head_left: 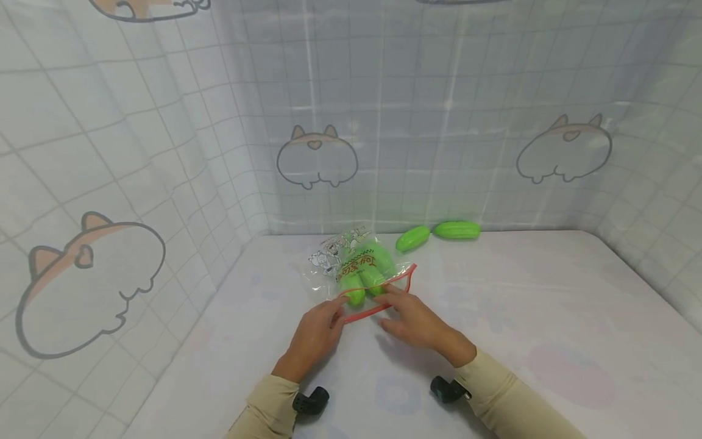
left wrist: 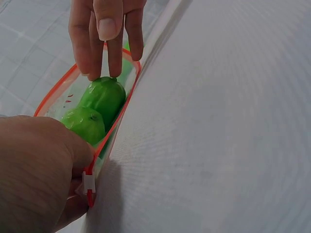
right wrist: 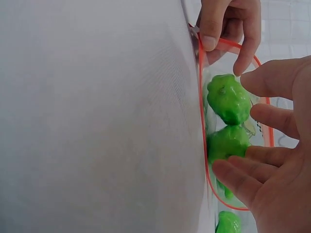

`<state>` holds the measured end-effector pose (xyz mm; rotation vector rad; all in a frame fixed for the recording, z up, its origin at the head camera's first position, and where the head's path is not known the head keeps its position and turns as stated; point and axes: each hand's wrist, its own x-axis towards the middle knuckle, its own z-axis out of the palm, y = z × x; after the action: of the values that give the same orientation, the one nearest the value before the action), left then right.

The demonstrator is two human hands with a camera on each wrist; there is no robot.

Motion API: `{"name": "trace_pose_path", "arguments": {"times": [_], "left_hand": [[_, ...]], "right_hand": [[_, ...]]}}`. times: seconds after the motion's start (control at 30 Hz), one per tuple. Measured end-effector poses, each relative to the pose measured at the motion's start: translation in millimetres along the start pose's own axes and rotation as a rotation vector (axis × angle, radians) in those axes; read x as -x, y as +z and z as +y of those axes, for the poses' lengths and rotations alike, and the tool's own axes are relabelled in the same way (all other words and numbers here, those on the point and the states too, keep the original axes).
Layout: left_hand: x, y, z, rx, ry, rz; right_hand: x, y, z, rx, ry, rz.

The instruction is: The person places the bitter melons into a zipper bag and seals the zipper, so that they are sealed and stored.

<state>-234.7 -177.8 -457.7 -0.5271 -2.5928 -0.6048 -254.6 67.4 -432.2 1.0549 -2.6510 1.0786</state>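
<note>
A clear zip bag (head_left: 359,263) with a red-edged mouth and printed pictures lies on the table, its mouth spread toward me. Several bright green cucumbers (left wrist: 103,99) are inside, ends facing the opening. My left hand (head_left: 317,332) pinches the left corner of the mouth, near the white zip slider (left wrist: 89,182). At the right part of the mouth is my right hand (head_left: 414,320), fingers extended and spread. Some of its fingertips (right wrist: 224,170) reach into the opening, at the end of a cucumber; the right wrist view does not settle whether all touch it.
Two more green cucumbers, one slanted (head_left: 412,238) and one lying sideways (head_left: 457,230), rest at the table's back edge, right of the bag. A white tiled-pattern curtain (head_left: 411,152) with cartoon animals hangs behind the table (head_left: 521,292) and along its sides.
</note>
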Motion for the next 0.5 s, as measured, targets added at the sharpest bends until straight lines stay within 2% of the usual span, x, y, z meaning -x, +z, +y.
{"name": "trace_pose_path", "arguments": {"times": [0.23,0.5], "left_hand": [[-0.5,2.3,-2.2,-0.009,0.024,0.017],[-0.7,1.6,-0.6,0.003,0.004,0.013]], "right_hand": [[-3.6,0.2,2.7,-0.002,0.021,-0.020],[-7.6,-0.4,7.7,-0.016,0.034,-0.006]]}}
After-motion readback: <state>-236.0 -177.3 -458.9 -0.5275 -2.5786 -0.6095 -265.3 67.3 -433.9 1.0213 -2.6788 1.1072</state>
